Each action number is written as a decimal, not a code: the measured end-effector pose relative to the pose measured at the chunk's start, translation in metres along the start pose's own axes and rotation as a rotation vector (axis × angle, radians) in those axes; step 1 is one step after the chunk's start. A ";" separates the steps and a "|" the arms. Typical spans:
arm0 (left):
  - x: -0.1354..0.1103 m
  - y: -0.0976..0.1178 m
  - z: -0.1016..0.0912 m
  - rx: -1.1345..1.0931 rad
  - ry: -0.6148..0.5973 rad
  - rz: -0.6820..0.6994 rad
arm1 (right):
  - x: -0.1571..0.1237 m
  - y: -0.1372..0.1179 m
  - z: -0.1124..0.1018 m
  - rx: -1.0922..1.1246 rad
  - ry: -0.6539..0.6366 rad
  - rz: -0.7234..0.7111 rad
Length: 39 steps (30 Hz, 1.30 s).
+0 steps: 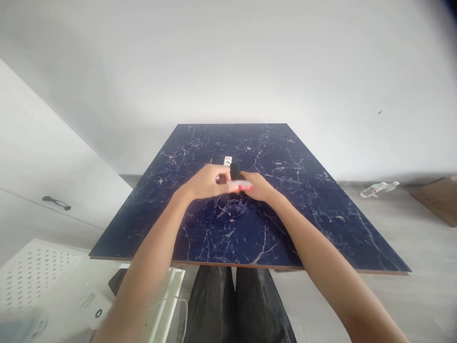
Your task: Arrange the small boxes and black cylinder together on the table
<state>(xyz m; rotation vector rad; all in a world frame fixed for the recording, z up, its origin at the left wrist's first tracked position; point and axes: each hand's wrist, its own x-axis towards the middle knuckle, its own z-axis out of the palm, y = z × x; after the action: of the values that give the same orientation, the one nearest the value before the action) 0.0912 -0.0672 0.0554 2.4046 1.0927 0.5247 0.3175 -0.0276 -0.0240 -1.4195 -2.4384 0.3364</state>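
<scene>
My left hand [210,182] is closed in a pinch on a small, slim red-and-white item [244,186], which is smeared by motion so its kind does not show. My right hand [257,186] is closed at the side of a small black object [234,170], its fingers curled against it. Part of that black object is hidden behind the red-and-white item, and a bit of orange shows just below. Just beyond my left fingers lies a small white printed card or label [227,160] on the dark blue marbled table [228,238].
A white wall [228,62] stands behind the table. To the left are a white cabinet with a dark handle [57,203] and a white perforated panel [39,267]. On the floor at right lie a clear plastic item [379,189] and a cardboard box [437,200].
</scene>
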 end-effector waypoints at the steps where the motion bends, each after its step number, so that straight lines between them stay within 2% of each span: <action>1: 0.001 -0.006 0.000 0.080 0.135 -0.016 | 0.000 0.000 0.000 0.001 0.000 0.002; 3: 0.005 -0.017 0.004 0.277 0.320 -0.065 | 0.000 0.000 0.001 0.002 0.012 0.003; 4: 0.006 -0.021 0.008 0.360 0.355 -0.088 | 0.000 0.000 0.001 0.004 0.019 0.005; 6: 0.009 -0.026 0.017 0.434 0.341 -0.122 | 0.000 -0.001 0.002 0.016 0.022 0.006; 9: 0.013 -0.028 0.029 0.398 0.307 -0.150 | 0.000 -0.001 0.002 0.030 0.019 0.005; 13: 0.016 -0.035 0.039 0.449 0.363 -0.136 | -0.002 -0.003 0.001 0.027 0.023 -0.007; 15: 0.015 -0.042 0.041 0.476 0.305 -0.108 | -0.003 -0.003 0.001 0.024 0.021 -0.010; 19: 0.013 -0.050 0.040 0.412 0.109 -0.070 | -0.004 -0.003 0.001 0.017 0.018 -0.020; 22: 0.011 -0.049 0.034 0.335 0.054 -0.069 | -0.003 -0.003 0.002 0.012 0.010 -0.028; 31: 0.005 -0.044 0.020 -0.098 -0.185 -0.133 | -0.005 -0.006 -0.001 0.005 -0.025 -0.038; 36: 0.008 -0.040 0.023 -0.058 -0.302 -0.101 | -0.006 -0.007 -0.007 -0.045 -0.082 -0.068; 39: 0.010 -0.039 0.027 -0.020 -0.294 -0.085 | -0.009 -0.007 -0.015 -0.103 -0.180 -0.100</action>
<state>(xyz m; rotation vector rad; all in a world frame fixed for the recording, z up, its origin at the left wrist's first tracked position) 0.0871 -0.0429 0.0134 2.3136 1.0475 0.1450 0.3214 -0.0381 -0.0091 -1.3544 -2.6970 0.3326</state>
